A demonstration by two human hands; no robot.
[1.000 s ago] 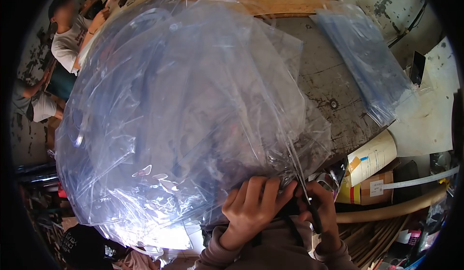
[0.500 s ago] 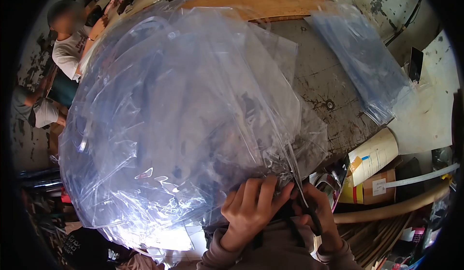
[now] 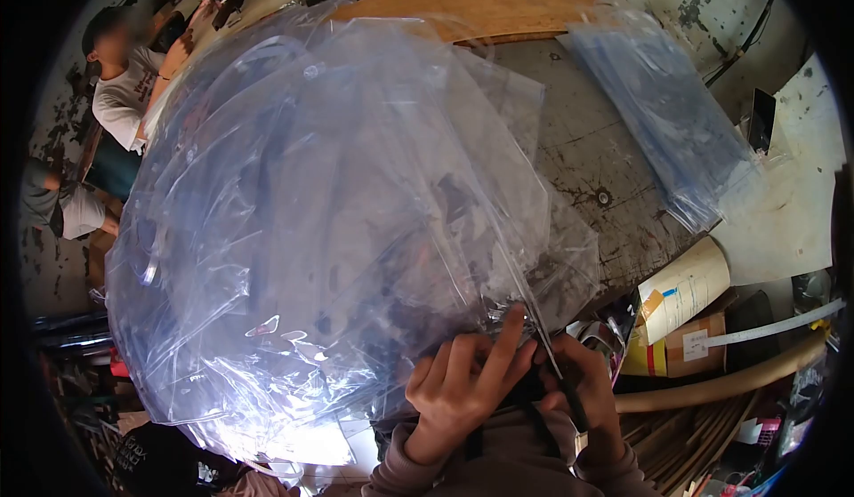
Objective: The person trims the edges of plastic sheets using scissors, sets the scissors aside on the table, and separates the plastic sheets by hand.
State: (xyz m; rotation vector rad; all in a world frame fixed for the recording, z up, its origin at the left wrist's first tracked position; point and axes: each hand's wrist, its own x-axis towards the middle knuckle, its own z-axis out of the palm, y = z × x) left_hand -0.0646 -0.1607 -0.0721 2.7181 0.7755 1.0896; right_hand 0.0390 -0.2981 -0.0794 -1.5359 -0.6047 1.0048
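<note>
A large, crumpled clear plastic sheet (image 3: pixel 356 168) spreads in layers over the work table and hangs toward my body. My left hand (image 3: pixel 463 372) is at the sheet's near edge, its index finger stretched forward over the plastic and its other fingers curled. Close beside it, my right hand (image 3: pixel 583 377) is closed at the same edge. A narrow shiny strip with a dark lower part (image 3: pixel 576 408) runs down past my right fingers; I cannot tell whether it is edging or a tool. The fingertips of both hands are partly hidden.
A stack of folded clear plastic (image 3: pixel 663 115) lies on the worn table (image 3: pixel 587 150) at right. Paper rolls and a cardboard box (image 3: pixel 698 346) stand right of my hands. One person (image 3: pixel 124 97) works at far left; a dark cap (image 3: pixel 156 457) shows at lower left.
My left index finger has straightened forward over the plastic. My right hand stays at the edge, and the dark strip has shifted slightly. The view has moved a little.
</note>
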